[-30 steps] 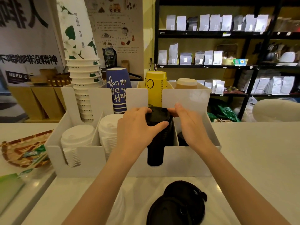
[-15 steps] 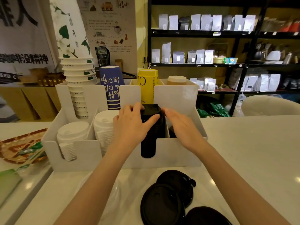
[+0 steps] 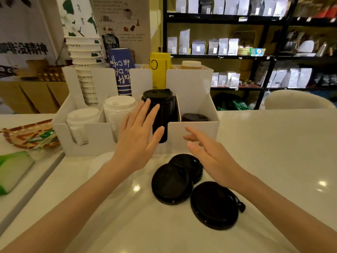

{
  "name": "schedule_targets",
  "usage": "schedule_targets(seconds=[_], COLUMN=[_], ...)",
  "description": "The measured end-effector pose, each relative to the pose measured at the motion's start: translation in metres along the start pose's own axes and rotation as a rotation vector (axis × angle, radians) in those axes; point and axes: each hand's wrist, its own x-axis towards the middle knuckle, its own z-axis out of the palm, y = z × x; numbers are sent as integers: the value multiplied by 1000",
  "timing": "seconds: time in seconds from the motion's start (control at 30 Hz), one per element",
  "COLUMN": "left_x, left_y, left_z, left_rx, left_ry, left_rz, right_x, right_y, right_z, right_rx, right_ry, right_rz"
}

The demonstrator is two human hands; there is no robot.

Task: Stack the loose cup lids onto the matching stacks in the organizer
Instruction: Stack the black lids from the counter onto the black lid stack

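Note:
A white organizer (image 3: 193,128) stands on the counter. Its front slots hold two stacks of white lids (image 3: 80,121), (image 3: 119,108), a tall stack of black lids (image 3: 164,106) and a low stack of black lids (image 3: 194,117). Three loose black lids lie on the counter in front: one at the back (image 3: 189,162), one overlapping it (image 3: 171,183) and one to the right (image 3: 213,204). My left hand (image 3: 138,137) is open, in front of the tall black stack and off it. My right hand (image 3: 207,152) is open, empty, above the loose lids.
Paper cup stacks stand in the organizer's back row: white-green (image 3: 83,57), blue (image 3: 121,70), yellow (image 3: 159,70) and tan (image 3: 191,64). A woven tray with packets (image 3: 27,134) sits at the left. A black shelf of bags (image 3: 218,44) fills the background.
Both hands have let go of the tall black lid stack and drawn back toward me, fingers spread. The view has tilted down, showing a third loose lid.

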Motion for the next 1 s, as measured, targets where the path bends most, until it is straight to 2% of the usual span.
schedule_targets(seconds=[0.07, 0.2, 0.3, 0.37, 0.63, 1.0], left_x=[-17, -57, -80, -86, -84, -45], left_y=[3, 12, 13, 11, 9, 10], left_z=[-8, -11, -2, 4, 6, -16], left_rx=[-106, -330, -370, -361, -493, -685], left_ry=[-48, -259, -479, -563, -460, -263], left_rz=[1, -41, -85, -78, -169, -290], right_x=[-11, -23, -25, -26, -26, 2], right_y=[3, 7, 8, 11, 14, -8], right_z=[3, 7, 9, 10, 14, -6], right_rx=[1, -102, -236, -290, -271, 32], right_ry=[-31, -73, -111, -129, -148, -56], right_rz=[28, 28, -30, -33, -14, 44])
